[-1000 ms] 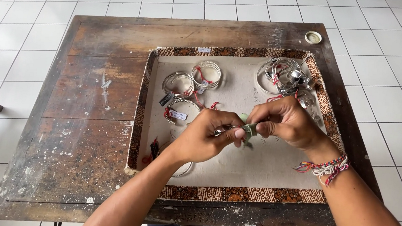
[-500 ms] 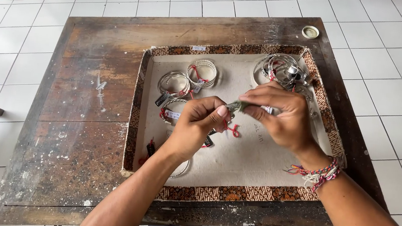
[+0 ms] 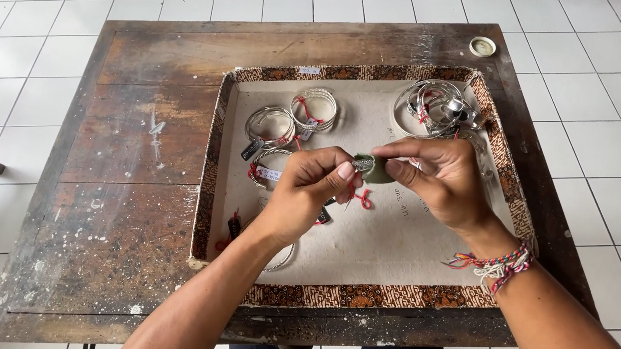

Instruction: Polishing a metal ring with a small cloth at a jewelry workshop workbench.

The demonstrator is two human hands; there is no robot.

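Holding a small grey-green piece (image 3: 373, 168) between both hands.
It is pinched by left hand (image 3: 314, 190) and right hand (image 3: 441, 177), fingers closed, above the tray (image 3: 208, 187).

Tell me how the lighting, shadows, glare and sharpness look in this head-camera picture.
Head view: soft, even daylight; only faint shadows under the left hand and right hand on the tray. Mild glints on the silver bangles, no blown-out glare. Hands and the small green piece are fairly sharp; small tags too fine to make out. Table edges bow slightly, hinting at wide-angle distortion.
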